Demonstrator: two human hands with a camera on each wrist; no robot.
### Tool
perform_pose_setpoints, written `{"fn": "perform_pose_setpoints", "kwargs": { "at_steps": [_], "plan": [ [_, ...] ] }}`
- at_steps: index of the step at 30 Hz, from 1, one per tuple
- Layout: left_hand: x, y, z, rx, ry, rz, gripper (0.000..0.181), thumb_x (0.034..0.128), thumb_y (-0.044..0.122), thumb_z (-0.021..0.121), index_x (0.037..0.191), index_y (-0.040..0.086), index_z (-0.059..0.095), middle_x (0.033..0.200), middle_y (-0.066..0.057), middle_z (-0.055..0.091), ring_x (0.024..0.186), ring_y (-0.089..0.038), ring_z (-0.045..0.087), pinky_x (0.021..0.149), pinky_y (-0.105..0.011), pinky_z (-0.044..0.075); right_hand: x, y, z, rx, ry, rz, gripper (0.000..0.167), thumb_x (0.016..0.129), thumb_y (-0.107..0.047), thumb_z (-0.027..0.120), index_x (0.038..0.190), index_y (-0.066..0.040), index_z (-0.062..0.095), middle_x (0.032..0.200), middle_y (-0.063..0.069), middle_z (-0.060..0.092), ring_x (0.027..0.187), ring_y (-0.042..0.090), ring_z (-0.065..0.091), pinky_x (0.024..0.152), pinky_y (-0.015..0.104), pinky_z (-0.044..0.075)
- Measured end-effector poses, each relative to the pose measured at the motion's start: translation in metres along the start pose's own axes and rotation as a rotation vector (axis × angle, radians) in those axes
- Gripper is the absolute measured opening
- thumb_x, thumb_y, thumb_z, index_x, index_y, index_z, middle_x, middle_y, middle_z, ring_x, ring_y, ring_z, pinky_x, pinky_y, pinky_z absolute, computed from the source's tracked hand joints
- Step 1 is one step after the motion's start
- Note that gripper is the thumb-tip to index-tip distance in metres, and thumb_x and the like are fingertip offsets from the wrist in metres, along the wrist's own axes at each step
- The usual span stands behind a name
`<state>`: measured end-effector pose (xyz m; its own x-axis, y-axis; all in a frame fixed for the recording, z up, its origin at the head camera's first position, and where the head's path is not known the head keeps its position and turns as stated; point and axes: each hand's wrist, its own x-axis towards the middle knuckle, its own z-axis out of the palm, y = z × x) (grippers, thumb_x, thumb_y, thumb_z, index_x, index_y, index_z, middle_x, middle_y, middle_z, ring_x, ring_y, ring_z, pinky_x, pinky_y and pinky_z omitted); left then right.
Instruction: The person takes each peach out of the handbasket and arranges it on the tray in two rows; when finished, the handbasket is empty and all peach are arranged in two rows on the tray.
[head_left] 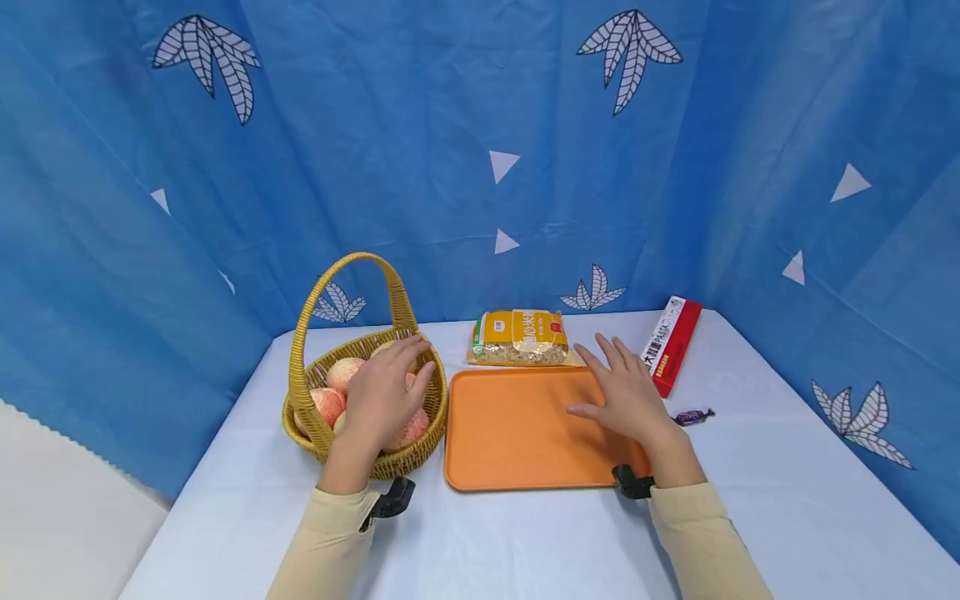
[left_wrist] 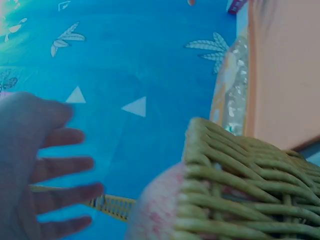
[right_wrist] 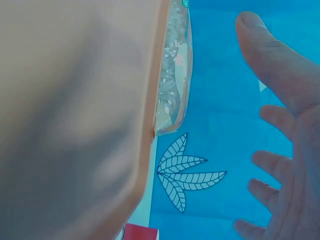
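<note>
On the left of the table stands a wicker basket (head_left: 408, 462) with a tall arched handle, holding several peaches (head_left: 327, 403). My left hand (head_left: 384, 392) hovers above the peaches with its fingers spread; in the left wrist view that hand (left_wrist: 55, 170) is apart from the basket rim (left_wrist: 235, 185) and a peach (left_wrist: 159, 207). An orange tray (head_left: 517, 433) lies in the middle, bare on top. Over its right side my right hand (head_left: 626, 392) hangs in the air, fingers apart and holding nothing. The right wrist view shows the same hand (right_wrist: 285, 130) beside the tray (right_wrist: 75, 100).
A yellow-labelled bag of grain-like food (head_left: 521, 337) lies behind the tray. Right of it is a red and white pasta box (head_left: 672, 346), and a purple wrapped candy (head_left: 693, 417) lies nearer. Blue curtains (head_left: 450, 150) enclose the table's back and sides.
</note>
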<state>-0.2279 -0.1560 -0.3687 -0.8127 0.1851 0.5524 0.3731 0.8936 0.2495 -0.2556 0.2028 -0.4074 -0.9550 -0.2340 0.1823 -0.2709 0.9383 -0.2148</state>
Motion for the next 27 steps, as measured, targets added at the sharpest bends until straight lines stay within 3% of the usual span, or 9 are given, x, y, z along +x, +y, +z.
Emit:
{"fn": "perform_pose_setpoints", "kwargs": {
  "at_steps": [4, 9, 13, 16, 18, 22, 25, 27],
  "plan": [
    [-0.001, 0.005, -0.012, -0.07, 0.249, 0.102, 0.023, 0.0971, 0.023, 0.062, 0.117, 0.016, 0.073, 0.122, -0.003, 0.072, 0.109, -0.025, 0.07, 0.066, -0.04, 0.059, 0.001, -0.004, 0.003, 0.057, 0.006, -0.003, 0.096, 0.079, -0.049, 0.08, 0.158, -0.023, 0.03, 0.166, 0.018, 0.013, 0.151, 0.046, 0.015, 0.111, 0.07, 0.031],
    [-0.001, 0.008, -0.034, -0.169, 0.474, 0.244, 0.023, 0.0931, 0.012, 0.06, 0.11, 0.01, 0.076, 0.112, -0.005, 0.075, 0.099, -0.026, 0.072, 0.055, -0.033, 0.05, 0.004, -0.014, 0.005, 0.127, -0.007, -0.012, 0.092, 0.081, -0.042, 0.081, 0.157, -0.024, 0.032, 0.167, 0.016, 0.009, 0.149, 0.046, 0.02, 0.098, 0.065, 0.047],
    [-0.002, 0.006, -0.05, -0.272, 0.581, 0.335, 0.026, 0.0911, 0.006, 0.056, 0.107, 0.004, 0.076, 0.113, -0.011, 0.075, 0.096, -0.03, 0.07, 0.068, -0.029, 0.049, 0.007, -0.025, 0.006, 0.159, -0.002, -0.036, 0.09, 0.082, -0.04, 0.081, 0.157, -0.025, 0.032, 0.168, 0.012, 0.009, 0.15, 0.043, 0.022, 0.097, 0.064, 0.048],
    [-0.002, 0.004, -0.06, -0.352, 0.664, 0.367, 0.027, 0.0915, 0.004, 0.053, 0.105, 0.0, 0.075, 0.112, -0.016, 0.074, 0.099, -0.035, 0.068, 0.089, -0.028, 0.05, 0.011, -0.036, 0.004, 0.185, 0.016, -0.077, 0.089, 0.083, -0.039, 0.08, 0.157, -0.026, 0.032, 0.168, 0.01, 0.011, 0.149, 0.042, 0.024, 0.101, 0.064, 0.046],
    [-0.003, 0.002, -0.066, -0.384, 0.733, 0.359, 0.027, 0.0917, 0.005, 0.051, 0.103, -0.002, 0.075, 0.109, -0.019, 0.074, 0.101, -0.037, 0.066, 0.099, -0.03, 0.048, 0.014, -0.045, 0.003, 0.207, 0.017, -0.096, 0.087, 0.084, -0.04, 0.079, 0.156, -0.028, 0.033, 0.168, 0.008, 0.013, 0.149, 0.04, 0.026, 0.102, 0.062, 0.047],
    [-0.005, -0.003, -0.076, -0.441, 0.873, 0.293, 0.027, 0.0882, 0.004, 0.051, 0.099, -0.006, 0.074, 0.104, -0.024, 0.073, 0.104, -0.039, 0.064, 0.102, -0.035, 0.045, 0.017, -0.067, -0.001, 0.234, -0.008, -0.124, 0.083, 0.086, -0.043, 0.077, 0.156, -0.031, 0.033, 0.168, 0.006, 0.016, 0.15, 0.038, 0.028, 0.101, 0.06, 0.048],
    [-0.007, -0.006, -0.085, -0.502, 0.921, 0.222, 0.027, 0.0851, 0.001, 0.051, 0.1, -0.009, 0.071, 0.105, -0.025, 0.072, 0.108, -0.033, 0.064, 0.102, -0.034, 0.042, 0.019, -0.083, -0.002, 0.216, -0.022, -0.16, 0.081, 0.086, -0.044, 0.076, 0.155, -0.032, 0.034, 0.167, 0.004, 0.02, 0.149, 0.036, 0.031, 0.104, 0.059, 0.047],
    [-0.008, -0.008, -0.09, -0.546, 0.916, 0.168, 0.028, 0.0852, 0.0, 0.05, 0.102, -0.011, 0.07, 0.108, -0.025, 0.071, 0.112, -0.026, 0.064, 0.102, -0.032, 0.04, 0.02, -0.093, -0.003, 0.207, -0.016, -0.203, 0.08, 0.086, -0.043, 0.077, 0.154, -0.031, 0.036, 0.165, 0.004, 0.025, 0.147, 0.035, 0.036, 0.108, 0.058, 0.044]
  ]
}}
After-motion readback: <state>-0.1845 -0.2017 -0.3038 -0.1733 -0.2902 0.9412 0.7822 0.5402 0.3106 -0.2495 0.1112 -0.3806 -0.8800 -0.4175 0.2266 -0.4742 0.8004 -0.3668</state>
